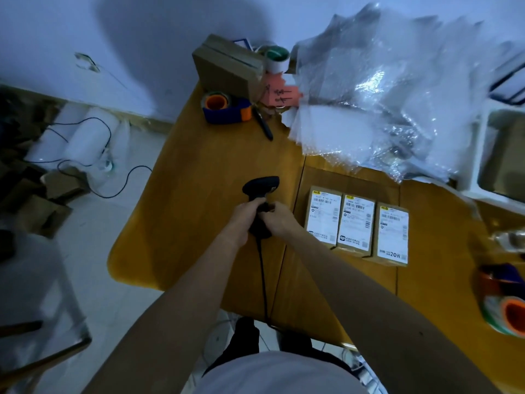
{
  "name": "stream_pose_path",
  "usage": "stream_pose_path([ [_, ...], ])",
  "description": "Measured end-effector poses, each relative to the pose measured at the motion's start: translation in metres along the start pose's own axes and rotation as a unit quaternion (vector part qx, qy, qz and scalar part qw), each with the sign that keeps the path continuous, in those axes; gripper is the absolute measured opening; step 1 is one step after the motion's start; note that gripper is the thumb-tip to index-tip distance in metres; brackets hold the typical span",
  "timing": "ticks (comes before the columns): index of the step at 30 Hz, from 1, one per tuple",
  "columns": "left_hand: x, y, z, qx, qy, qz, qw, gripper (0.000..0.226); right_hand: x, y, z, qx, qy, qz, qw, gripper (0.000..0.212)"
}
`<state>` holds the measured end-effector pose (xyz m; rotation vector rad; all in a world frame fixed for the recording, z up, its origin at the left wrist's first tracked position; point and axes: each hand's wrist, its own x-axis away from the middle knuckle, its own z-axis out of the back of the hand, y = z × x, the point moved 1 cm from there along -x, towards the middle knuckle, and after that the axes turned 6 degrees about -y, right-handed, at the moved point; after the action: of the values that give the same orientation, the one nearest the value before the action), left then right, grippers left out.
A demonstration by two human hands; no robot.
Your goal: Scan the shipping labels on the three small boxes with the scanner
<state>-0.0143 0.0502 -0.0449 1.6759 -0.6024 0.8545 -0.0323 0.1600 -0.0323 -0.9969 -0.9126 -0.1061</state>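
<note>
Three small cardboard boxes lie side by side on the wooden table [204,172], white shipping labels facing up: the left box [323,216], the middle box [355,224] and the right box [393,236]. A black handheld scanner [261,187] stands just left of them, its head pointing away from me, its cable running down toward the table's near edge. My left hand [244,220] wraps around the scanner's handle. My right hand [279,220] grips the same handle from the right side, close to the left box.
At the back of the table sit a brown carton [227,66], a blue-and-orange tape dispenser [225,108], a black pen [264,125], pink notes [279,93] and a heap of bubble wrap [383,95]. Tape rolls [508,311] lie at the right edge.
</note>
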Motion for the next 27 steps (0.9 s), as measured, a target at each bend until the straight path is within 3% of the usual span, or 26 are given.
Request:
stream_pose_path([
  [4, 0.006, -0.002, -0.004, 0.064, -0.045, -0.011, 0.997, 0.039, 0.025, -0.007, 0.013, -0.019, -0.009, 0.057, 0.998, 0.013],
  [7, 0.018, -0.007, -0.010, 0.135, -0.101, -0.024, 0.985, 0.039, 0.034, -0.003, 0.019, -0.014, -0.015, 0.085, 0.996, 0.030],
  [11, 0.033, -0.010, -0.023, 0.146, -0.131, -0.043, 0.980, 0.030, 0.048, 0.001, 0.030, 0.016, 0.009, 0.091, 0.996, 0.030],
  [20, 0.040, -0.009, -0.046, 0.046, -0.075, -0.048, 0.995, 0.027, 0.076, 0.021, 0.071, 0.058, 0.051, 0.107, 0.991, 0.012],
  [27, 0.044, -0.018, -0.060, -0.014, -0.005, -0.089, 0.996, 0.013, 0.080, 0.058, 0.111, 0.088, 0.121, 0.073, 0.986, 0.022],
])
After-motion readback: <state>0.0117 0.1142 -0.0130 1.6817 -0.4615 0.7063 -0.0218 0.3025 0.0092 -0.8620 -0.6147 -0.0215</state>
